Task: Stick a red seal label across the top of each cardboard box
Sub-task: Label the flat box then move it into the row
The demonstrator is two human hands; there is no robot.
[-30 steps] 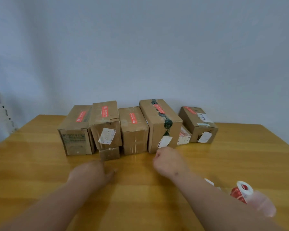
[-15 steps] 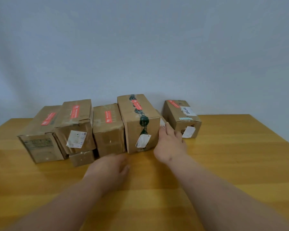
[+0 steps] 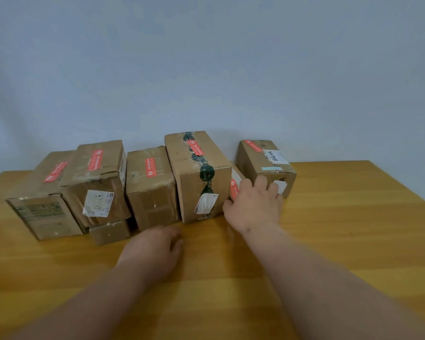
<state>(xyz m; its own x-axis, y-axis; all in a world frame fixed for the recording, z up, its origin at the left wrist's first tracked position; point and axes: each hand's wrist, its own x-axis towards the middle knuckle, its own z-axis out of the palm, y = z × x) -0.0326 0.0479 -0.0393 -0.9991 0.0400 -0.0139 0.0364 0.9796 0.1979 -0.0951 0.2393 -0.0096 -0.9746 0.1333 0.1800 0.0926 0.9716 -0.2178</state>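
The right hand reaches forward with its fingers spread and fairly straight, lying over a low flat box wedged between the tall box and the end box; the fingertips touch or nearly touch the end box's front, and whether they press on the flat box is hard to tell. The left hand hangs low over the table, near its middle, fingers curled under so that their tips are hidden; it seems to hold nothing, and it sits just in front of the middle box. The boxes stand in a row along the table's far edge against the wall, packed side to side: a far-left box, a tilted box propped on a small box, then the middle, tall, flat and end boxes. Red labels show on top of each larger box, for instance the one on the tall box over dark green tape; the flat box shows a red label mostly covered by the hand. Open tabletop lies to the right of the end box and across the whole near side. The small box's top is hidden under the tilted one, print on the labels is too blurred to read, and the table's near and left edges are cut off.
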